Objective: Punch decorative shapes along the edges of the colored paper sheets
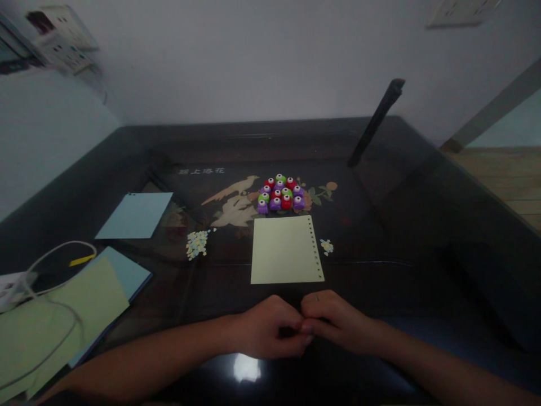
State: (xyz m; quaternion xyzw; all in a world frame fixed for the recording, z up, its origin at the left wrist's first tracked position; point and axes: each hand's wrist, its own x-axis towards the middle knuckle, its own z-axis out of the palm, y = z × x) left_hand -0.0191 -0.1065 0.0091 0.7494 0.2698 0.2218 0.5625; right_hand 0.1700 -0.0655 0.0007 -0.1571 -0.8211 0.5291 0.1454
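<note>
My left hand (273,327) and my right hand (338,321) meet at the front of the dark table, fingers curled and touching each other. Nothing shows in either hand, though the inner fingers are partly hidden. Just beyond them lies a pale yellow sheet of paper (285,251) with a row of small holes down its right edge. Behind the sheet stands a cluster of small purple, red and green paper punches (281,194), each topped with a white eye-like button. Tiny cut paper bits lie in a small pile (327,246) at the sheet's right and a larger pile (197,244) to its left.
A light blue sheet (137,215) lies at the left. Nearer are yellow sheets (93,293) over blue ones, crossed by a white cable (63,338). A dark upright stick (376,124) rises at the back right. The glossy table (401,225) meets a wall (262,62) behind.
</note>
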